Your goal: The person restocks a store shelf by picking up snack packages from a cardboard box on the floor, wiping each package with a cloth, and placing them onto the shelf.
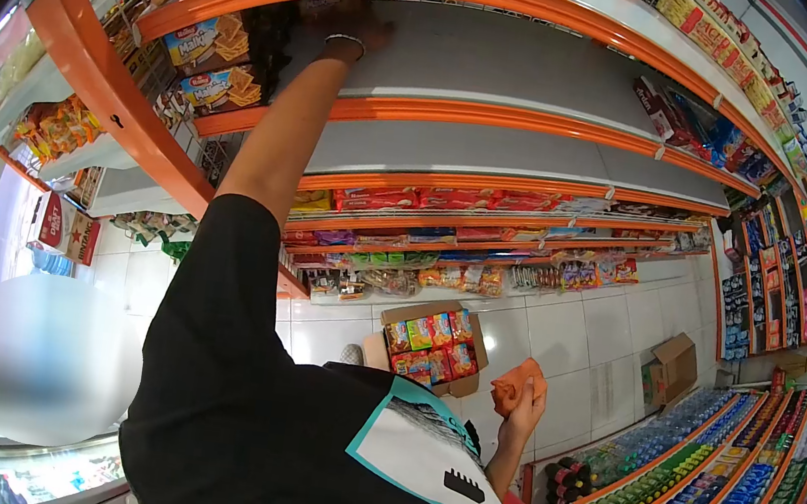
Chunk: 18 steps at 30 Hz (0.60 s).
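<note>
My left arm stretches up to a grey shelf point(507, 63) with an orange front edge. A bracelet is on that wrist, and my left hand point(356, 23) is in shadow beneath the shelf above. Its fingers are too dark and blurred to make out. Just left of it are dark packs and yellow-and-blue biscuit packs point(210, 42). Lower right, by my body, my right hand point(523, 408) is closed around a crumpled orange cloth point(514, 382).
An open carton point(432, 348) of colourful packs stands on the tiled floor, with another carton point(673, 371) farther right. Snack packs point(450, 197) line the lower shelves. Drink bottles point(615, 500) fill a rack at lower right. Packs point(701, 122) sit at the shelf's far right end.
</note>
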Available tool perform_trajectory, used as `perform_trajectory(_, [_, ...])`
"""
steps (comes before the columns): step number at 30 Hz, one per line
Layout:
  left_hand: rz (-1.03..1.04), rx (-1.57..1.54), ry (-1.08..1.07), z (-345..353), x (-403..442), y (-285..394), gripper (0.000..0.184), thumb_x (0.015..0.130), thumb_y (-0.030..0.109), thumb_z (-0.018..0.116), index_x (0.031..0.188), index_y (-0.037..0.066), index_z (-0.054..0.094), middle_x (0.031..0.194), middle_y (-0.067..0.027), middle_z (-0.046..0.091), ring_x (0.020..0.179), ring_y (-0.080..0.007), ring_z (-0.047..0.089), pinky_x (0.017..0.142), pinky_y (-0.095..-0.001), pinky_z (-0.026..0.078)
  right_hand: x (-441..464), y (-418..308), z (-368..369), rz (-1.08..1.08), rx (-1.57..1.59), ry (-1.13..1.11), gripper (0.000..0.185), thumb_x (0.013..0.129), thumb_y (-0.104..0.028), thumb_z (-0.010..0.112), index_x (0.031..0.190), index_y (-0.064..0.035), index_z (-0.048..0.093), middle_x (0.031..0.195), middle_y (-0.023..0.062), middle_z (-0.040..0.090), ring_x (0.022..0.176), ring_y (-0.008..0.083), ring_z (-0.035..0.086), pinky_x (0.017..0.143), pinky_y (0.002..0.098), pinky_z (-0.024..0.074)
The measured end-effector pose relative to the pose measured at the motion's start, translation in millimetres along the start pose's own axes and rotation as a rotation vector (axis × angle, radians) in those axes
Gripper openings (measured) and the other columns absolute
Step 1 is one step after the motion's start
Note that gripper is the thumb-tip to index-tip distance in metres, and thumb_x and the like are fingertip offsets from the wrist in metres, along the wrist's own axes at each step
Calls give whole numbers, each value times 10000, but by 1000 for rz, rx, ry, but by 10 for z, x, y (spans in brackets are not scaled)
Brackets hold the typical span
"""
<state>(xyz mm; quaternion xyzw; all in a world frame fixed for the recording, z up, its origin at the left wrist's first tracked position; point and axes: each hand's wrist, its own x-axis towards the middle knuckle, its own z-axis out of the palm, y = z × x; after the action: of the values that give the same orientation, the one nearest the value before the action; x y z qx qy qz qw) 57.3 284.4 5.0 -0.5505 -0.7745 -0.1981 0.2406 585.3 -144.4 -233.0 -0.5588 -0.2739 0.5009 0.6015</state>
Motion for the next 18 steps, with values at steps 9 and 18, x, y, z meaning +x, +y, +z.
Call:
perform_trajectory(9, [40,-15,18,-108,-81,-12,632,851,532,584,1349,143,552,1429,-152,496,1287,-349,517,1052,-525,429,22,31,-33,20,-4,-19,260,1021,-193,551,1210,-15,570,1076,56,633,934,129,601,820,272,496])
perform_trajectory(18, [601,-183,134,-1016,-1061,275,428,927,352,587,1207,31,630,1099,-223,669,1021,-340,656,909,-490,469,154,283,10,123,-192,-78,323,930,-219,661,1180,-22,605,1031,47,633,886,125,620,705,250,523])
